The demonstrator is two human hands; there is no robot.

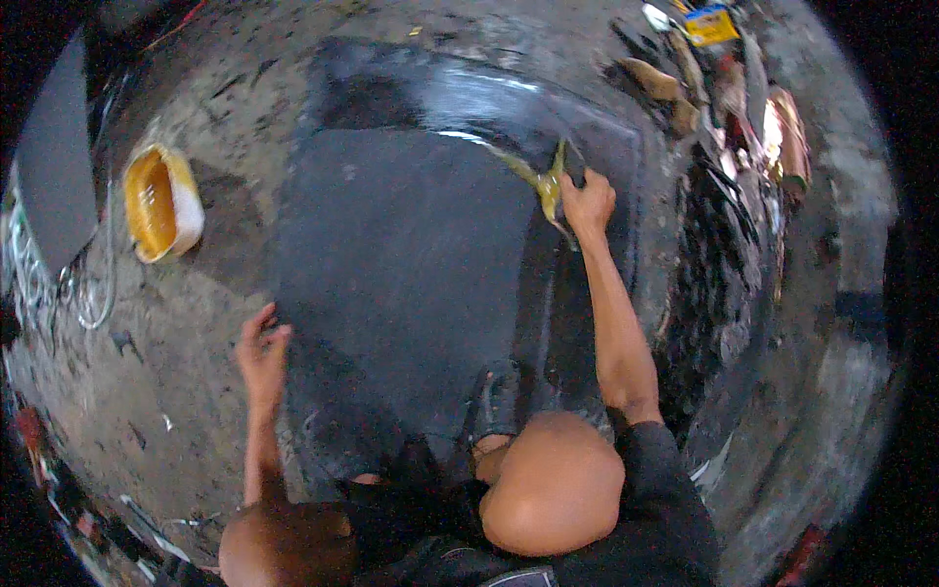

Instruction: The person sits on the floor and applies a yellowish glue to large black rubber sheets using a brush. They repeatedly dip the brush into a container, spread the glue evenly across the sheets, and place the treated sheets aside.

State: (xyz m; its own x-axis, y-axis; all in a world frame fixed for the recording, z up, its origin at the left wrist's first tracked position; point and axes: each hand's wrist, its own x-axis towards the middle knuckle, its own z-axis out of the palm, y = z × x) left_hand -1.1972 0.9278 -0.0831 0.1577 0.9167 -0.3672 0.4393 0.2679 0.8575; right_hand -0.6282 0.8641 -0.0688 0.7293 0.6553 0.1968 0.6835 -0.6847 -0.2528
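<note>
A dark, flat sheet (pixel 411 245) lies on the ground in front of me, with a wet, shiny band along its far and right edges. My right hand (pixel 589 203) is closed around a thin tool smeared with yellow (pixel 550 191), at the sheet's right side; its exact kind is blurred. The tool appears to touch the sheet, where yellow streaks spread from it. My left hand (pixel 262 350) hangs by the sheet's left edge, fingers apart and slightly bent, holding nothing. Left of the sheet, a cut-open whitish container (pixel 188 210) holds a yellow-orange substance.
Clutter is piled along the right, including a heap of dark scraps (pixel 719 264) and a yellow-and-blue box (pixel 711 25). A grey panel (pixel 57 157) and coiled pale tubing (pixel 96 311) stand at the far left. My sandalled foot (pixel 497 406) rests on the sheet's near part.
</note>
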